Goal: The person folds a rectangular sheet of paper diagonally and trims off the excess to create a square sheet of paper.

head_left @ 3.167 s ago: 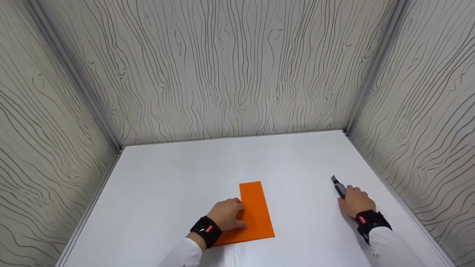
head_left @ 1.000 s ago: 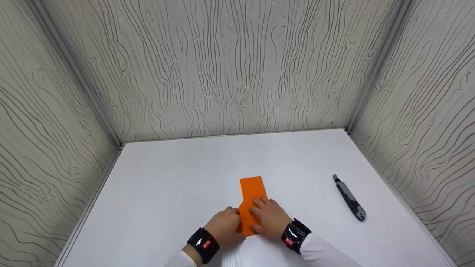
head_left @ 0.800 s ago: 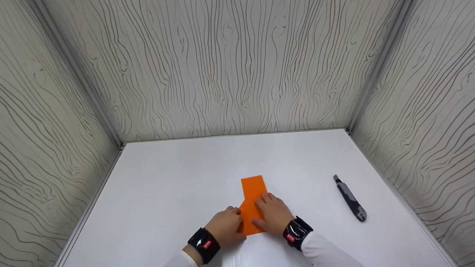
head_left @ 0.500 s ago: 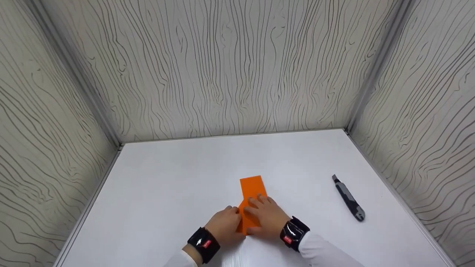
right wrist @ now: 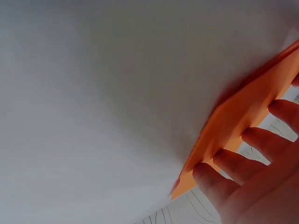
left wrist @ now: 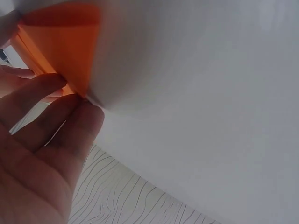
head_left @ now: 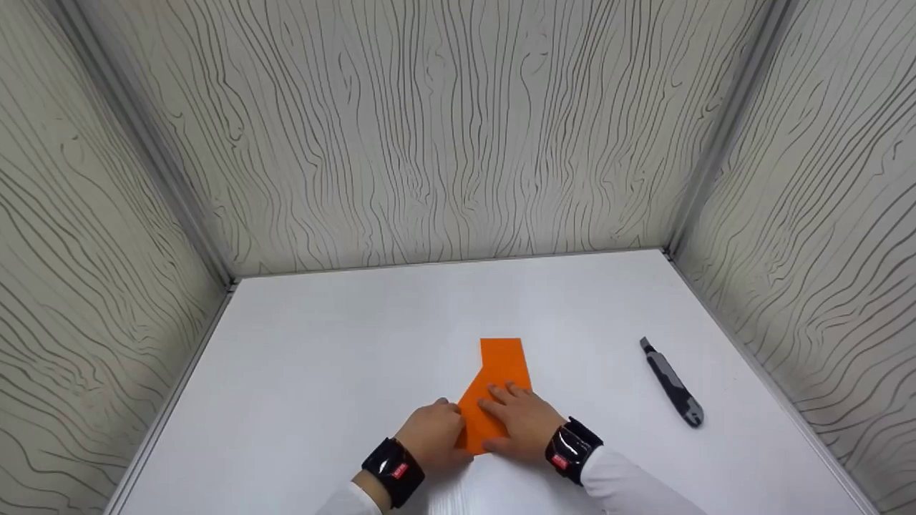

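Observation:
A folded sheet of orange paper point(head_left: 501, 357) lies on the white table, with a slanted edge at its left side. At its lower left my left hand point(head_left: 433, 433) pinches the edge; in the left wrist view an open fold of the paper point(left wrist: 70, 51) shows between thumb and fingers. My right hand point(head_left: 526, 422) rests on the paper's right part with fingers spread. In the right wrist view these fingertips point(right wrist: 208, 175) press on the paper point(right wrist: 238, 112) in a row. The paper under both hands is partly hidden.
A grey and black utility knife point(head_left: 673, 383) lies to the right of the hands, its blade end pointing to the back. The white tabletop point(head_left: 343, 329) is bounded by wood-patterned walls point(head_left: 444, 143) at the back and both sides.
The right hand left the utility knife on the table and came to the paper, which was folded narrower. In the last half second the paper's far end shifted right; the left hand kept its place.

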The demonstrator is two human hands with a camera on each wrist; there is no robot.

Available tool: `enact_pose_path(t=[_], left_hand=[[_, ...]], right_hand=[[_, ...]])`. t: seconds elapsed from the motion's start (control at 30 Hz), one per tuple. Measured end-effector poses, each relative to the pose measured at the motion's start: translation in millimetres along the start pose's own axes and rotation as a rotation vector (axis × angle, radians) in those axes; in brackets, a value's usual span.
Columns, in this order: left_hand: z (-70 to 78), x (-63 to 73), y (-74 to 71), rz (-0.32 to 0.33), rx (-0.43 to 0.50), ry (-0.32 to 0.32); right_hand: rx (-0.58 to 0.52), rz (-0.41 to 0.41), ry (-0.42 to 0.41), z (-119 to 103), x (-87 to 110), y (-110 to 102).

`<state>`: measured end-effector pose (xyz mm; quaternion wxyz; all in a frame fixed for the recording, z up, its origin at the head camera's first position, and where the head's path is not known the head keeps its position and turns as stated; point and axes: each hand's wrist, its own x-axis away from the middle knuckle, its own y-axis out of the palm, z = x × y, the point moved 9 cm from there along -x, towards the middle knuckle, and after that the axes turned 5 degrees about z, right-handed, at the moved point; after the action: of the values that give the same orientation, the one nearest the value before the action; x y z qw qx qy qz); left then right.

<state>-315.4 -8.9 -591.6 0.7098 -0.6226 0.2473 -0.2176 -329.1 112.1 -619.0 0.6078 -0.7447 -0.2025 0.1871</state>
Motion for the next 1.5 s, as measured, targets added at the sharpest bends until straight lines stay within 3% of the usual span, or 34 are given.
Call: enact_pose_path(t=[0.4, 0.83, 1.03, 1.5], left_hand=[[-11.1, -0.2, 2.7, -0.027, 0.032, -0.050], [-21.0, 3.1, 1.0, 0.015, 0.047, -0.026], [-25.4, 3.3, 4.3, 0.018, 0.008, -0.020], [-17.9, 3.4, 0.5, -0.004, 0.013, 0.019]], right_hand=[[-0.017, 0.008, 0.047, 32, 10.2, -10], [-0.100, 0.053, 0.117, 70, 33.5, -25], [-0.118, 0.061, 0.161, 89, 44.4, -27], [-0.099, 0.060, 0.183, 106, 62.4, -34]])
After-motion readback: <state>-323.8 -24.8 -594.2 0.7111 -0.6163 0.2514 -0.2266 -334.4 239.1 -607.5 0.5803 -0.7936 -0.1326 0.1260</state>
